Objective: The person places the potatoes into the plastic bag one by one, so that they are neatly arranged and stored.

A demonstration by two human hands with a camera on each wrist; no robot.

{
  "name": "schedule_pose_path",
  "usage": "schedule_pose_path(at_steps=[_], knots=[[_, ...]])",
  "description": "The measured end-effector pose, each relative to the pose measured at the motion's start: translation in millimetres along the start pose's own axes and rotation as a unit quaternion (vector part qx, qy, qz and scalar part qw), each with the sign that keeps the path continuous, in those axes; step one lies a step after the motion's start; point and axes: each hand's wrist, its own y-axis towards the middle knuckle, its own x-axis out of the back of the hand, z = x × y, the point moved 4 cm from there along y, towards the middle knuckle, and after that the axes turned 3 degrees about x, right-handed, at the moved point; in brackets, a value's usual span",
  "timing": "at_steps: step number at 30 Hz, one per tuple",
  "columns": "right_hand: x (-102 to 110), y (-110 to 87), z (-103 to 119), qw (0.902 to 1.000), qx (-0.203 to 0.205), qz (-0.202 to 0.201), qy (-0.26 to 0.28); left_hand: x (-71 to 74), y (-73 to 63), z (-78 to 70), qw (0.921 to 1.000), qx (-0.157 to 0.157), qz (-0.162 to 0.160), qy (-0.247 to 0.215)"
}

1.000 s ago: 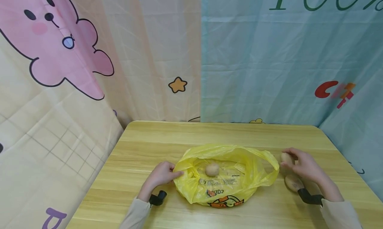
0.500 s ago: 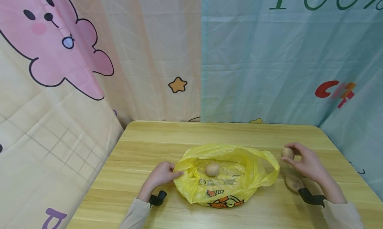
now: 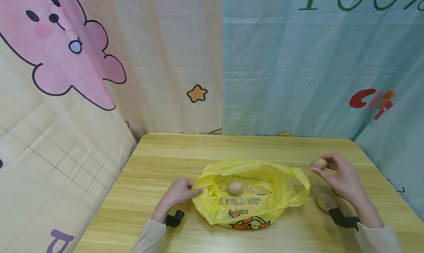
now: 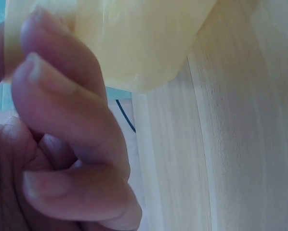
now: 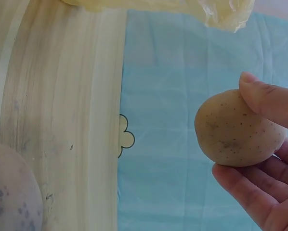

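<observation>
Potato lifted higher than before, right grip pinching it, left grip seemingly pinching yellow bag.

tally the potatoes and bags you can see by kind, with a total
Yellow bag: 1
Potatoes: 3 visible (bagged potato, held potato, loose potato)
Total: 4

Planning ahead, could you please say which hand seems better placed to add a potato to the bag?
Likely the right hand: it holds a potato beside the open yellow bag, while the left hand holds that bag.
</observation>
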Motion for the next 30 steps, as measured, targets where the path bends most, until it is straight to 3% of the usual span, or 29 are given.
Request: schedule_pose_path(at_steps=[13,24,30], knots=[[5,2.8,24,0.9965,0.019,-0.077,0.026,-0.3,1.4,2.0,1.0000,0.000,-0.002,0.002],[7,6.1,46,0.9897,0.105,-0.097,0.014,0.4,1.5,0.6,0.9999,-0.004,0.002,-0.011],[4,4.5,58,0.9881,0.121,-0.095,0.010,0.3,-0.7,-0.7,1.0000,-0.005,0.000,-0.005]])
